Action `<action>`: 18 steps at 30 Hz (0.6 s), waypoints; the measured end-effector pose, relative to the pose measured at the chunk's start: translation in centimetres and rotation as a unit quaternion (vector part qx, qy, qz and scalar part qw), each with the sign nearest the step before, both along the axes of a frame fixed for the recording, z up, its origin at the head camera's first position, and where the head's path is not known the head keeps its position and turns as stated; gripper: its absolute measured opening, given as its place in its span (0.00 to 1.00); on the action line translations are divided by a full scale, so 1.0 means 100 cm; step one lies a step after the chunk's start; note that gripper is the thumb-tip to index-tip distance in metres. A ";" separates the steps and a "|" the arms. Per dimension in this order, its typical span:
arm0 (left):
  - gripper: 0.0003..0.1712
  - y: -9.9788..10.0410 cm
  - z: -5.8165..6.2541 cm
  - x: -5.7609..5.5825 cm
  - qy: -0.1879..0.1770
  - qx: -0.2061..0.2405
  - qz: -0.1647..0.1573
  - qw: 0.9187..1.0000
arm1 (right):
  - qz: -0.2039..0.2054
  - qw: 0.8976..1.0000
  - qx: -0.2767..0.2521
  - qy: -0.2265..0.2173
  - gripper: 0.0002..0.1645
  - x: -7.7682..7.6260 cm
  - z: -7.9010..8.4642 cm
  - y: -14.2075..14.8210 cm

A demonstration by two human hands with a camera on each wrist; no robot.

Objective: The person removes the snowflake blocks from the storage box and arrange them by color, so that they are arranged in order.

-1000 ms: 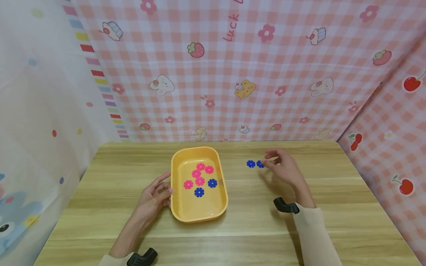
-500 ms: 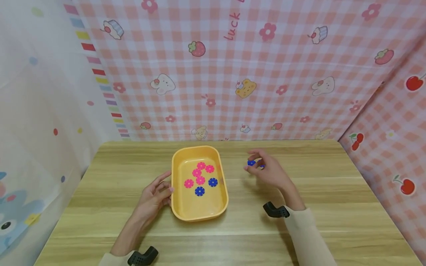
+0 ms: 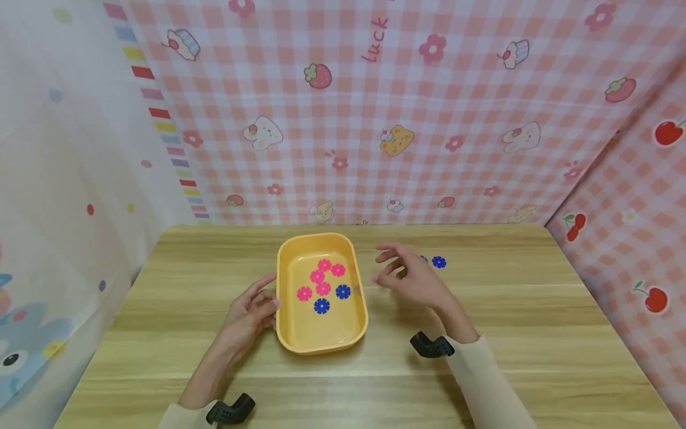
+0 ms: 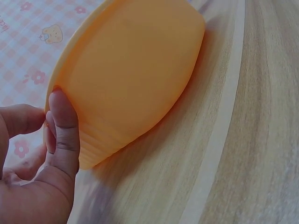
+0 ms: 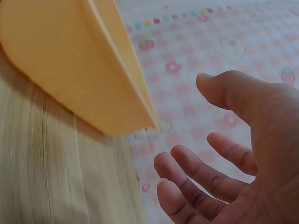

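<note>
The yellow plastic tray has my left hand at its left side, thumb and fingers gripping the rim. In the left wrist view, the fingers lie on the tray's edge. Inside lie several pink snowflake discs and two blue snowflake discs. Just right of the tray hovers my right hand, bent fingers spread from the thumb. The right wrist view shows nothing between them. Behind this hand a blue disc lies on the table; another blue disc is partly hidden by it.
The wooden table runs back to a pink checked cloth with printed figures. Cloths also hang at the left and right. A black wrist mount sits at the left cuff and another black mount at the right.
My right hand has moved left, from over the blue discs to near the tray's right side. It uncovers a blue disc to its right. The left hand keeps its grip on the tray.
</note>
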State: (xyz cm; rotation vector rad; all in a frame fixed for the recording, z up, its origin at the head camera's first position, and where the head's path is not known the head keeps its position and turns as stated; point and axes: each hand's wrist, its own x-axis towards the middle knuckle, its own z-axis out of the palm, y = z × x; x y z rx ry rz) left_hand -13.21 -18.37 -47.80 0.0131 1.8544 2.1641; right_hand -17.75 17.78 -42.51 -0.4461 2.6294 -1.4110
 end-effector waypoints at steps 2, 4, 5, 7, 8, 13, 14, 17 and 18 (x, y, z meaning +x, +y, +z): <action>0.38 0.000 0.001 0.000 0.000 0.000 0.003 1.000 | 0.009 1.000 0.001 -0.002 0.36 0.001 0.004 -0.007; 0.38 -0.001 0.000 0.000 0.003 0.000 0.001 1.000 | 0.017 1.000 0.001 -0.004 0.36 0.002 0.007 -0.013; 0.38 0.000 0.001 0.000 0.003 0.001 -0.001 1.000 | 0.020 1.000 0.002 -0.005 0.36 0.003 0.009 -0.016; 0.39 0.000 0.001 0.000 0.006 0.000 -0.003 1.000 | 0.029 1.000 0.003 -0.009 0.37 0.004 0.012 -0.021; 0.39 0.000 0.001 0.000 0.007 0.001 -0.004 1.000 | 0.034 0.999 0.005 -0.011 0.38 0.004 0.014 -0.024; 0.38 0.001 0.001 0.000 0.005 0.001 0.002 1.000 | 0.061 0.998 0.018 -0.012 0.40 0.004 0.020 -0.039; 0.37 0.001 0.001 0.000 0.003 0.002 0.003 1.000 | 0.068 0.997 0.021 -0.009 0.39 0.004 0.021 -0.042; 0.37 0.000 0.001 0.000 0.000 0.003 0.004 1.000 | 0.091 0.995 0.033 0.000 0.39 0.003 0.024 -0.050; 0.37 0.000 0.001 0.000 0.000 0.004 0.006 1.000 | 0.099 0.994 0.037 0.003 0.39 0.003 0.026 -0.053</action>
